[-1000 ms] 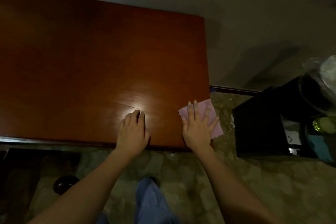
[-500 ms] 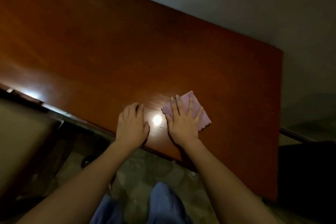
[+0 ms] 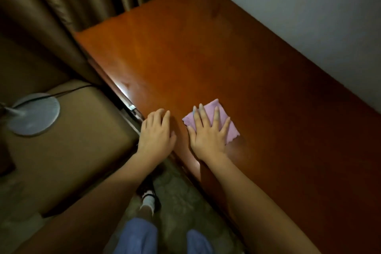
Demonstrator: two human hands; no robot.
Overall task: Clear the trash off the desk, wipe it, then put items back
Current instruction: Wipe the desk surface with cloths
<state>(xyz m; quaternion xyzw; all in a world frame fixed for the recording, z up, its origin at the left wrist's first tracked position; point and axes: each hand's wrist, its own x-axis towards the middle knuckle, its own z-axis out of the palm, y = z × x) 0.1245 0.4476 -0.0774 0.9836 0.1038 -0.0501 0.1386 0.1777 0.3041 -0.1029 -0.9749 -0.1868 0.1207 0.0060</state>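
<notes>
Pink cloth [image 3: 214, 122], one piece, lay near the wooden desk's [image 3: 226, 57] near edge under the right hand [image 3: 208, 132], whose fingers were spread flat. One left hand [image 3: 157, 130] rested beside it, fingers loosely curled, holding nothing.

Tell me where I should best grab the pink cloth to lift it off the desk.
Probably pinch the scalloped corner of the pink cloth, coming from the right. The cloth lies flat on the desk under the right hand, and that corner sticks out uncovered.
</notes>
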